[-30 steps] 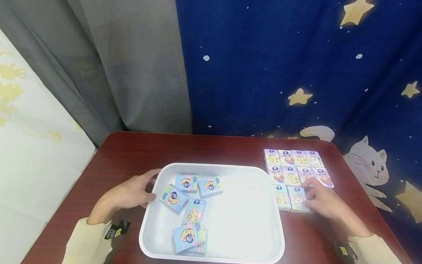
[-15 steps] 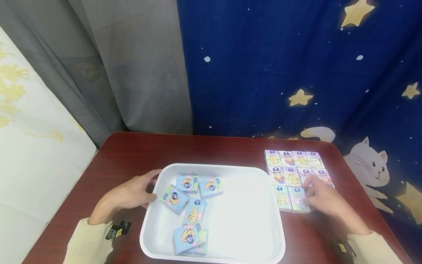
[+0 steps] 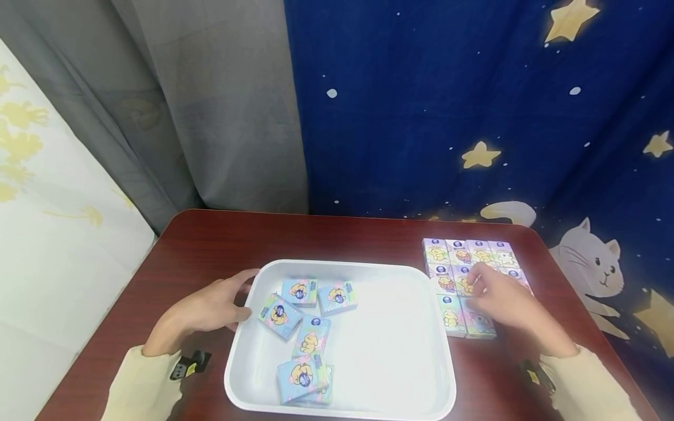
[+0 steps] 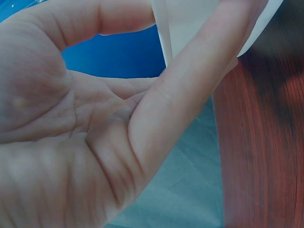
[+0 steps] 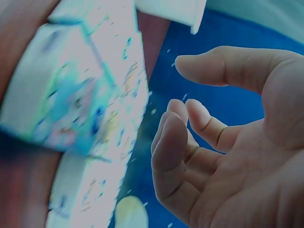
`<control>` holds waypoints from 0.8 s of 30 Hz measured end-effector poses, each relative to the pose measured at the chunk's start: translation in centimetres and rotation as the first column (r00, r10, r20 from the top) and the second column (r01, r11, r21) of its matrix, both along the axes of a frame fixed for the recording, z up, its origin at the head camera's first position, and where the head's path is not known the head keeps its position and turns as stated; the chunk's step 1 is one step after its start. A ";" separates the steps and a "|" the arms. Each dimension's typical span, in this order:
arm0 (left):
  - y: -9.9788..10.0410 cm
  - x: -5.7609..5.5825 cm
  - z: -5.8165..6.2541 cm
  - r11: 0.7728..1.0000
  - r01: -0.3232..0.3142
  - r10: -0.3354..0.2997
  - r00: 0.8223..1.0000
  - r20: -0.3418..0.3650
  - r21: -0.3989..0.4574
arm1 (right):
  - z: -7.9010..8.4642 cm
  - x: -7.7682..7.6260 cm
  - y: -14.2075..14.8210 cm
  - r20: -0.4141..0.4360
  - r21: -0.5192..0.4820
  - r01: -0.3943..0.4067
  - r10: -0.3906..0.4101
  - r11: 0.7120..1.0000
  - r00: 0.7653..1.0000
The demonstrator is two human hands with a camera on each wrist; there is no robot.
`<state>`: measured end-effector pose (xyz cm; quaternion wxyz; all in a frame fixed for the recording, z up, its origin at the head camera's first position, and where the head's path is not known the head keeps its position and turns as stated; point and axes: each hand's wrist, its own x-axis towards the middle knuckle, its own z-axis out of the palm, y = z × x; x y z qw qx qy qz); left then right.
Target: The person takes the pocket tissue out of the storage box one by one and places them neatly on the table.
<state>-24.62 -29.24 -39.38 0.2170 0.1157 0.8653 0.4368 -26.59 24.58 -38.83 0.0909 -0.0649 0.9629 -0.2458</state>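
My left hand (image 3: 210,305) rests against the left side of a white tray (image 3: 400,403), thumb and fingers spread along its rim. In the left wrist view the tray wall (image 4: 183,23) shows between index finger and thumb. Several small blue cartoon-printed boxes (image 3: 310,335) lie loosely in the tray's left half. Over a block of similar boxes at the right, my right hand (image 3: 502,301) hovers with loosely bent fingers. Its thumb and fingertips stand apart, holding nothing, beside the boxes (image 5: 71,95) in the right wrist view. The hand hides part of the block.
Two lilac rows (image 3: 463,252) and a shorter greenish front row (image 3: 451,316) make up the block, right beside the tray. All stands on a dark red table (image 3: 363,240). Grey (image 3: 237,117) and starry blue curtains (image 3: 389,134) hang behind it.
My right hand has let go of the right-hand box in the front row and moved left and up over the block. The left hand and the tray stay put.
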 end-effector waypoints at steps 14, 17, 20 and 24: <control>0.1 -0.1 0.1 1.000 -0.005 0.005 1.000 0.002 -0.008 | 3.0 0.0 -6.3 -0.056 0.042 -0.214 0.216 0.976 0.975; 0.1 -0.1 0.1 1.000 0.001 -0.001 1.000 -0.001 -0.002 | 3.3 0.1 -7.5 -0.037 0.034 -0.244 0.245 0.969 0.969; 0.1 -0.1 0.1 1.000 0.000 0.000 1.000 -0.001 0.003 | 3.4 0.2 -8.7 -0.037 0.032 -0.281 0.282 0.959 0.959; 0.1 0.0 0.1 1.000 -0.007 0.007 1.000 0.003 0.004 | 3.5 0.5 -10.3 -0.056 0.053 -0.339 0.342 0.939 0.938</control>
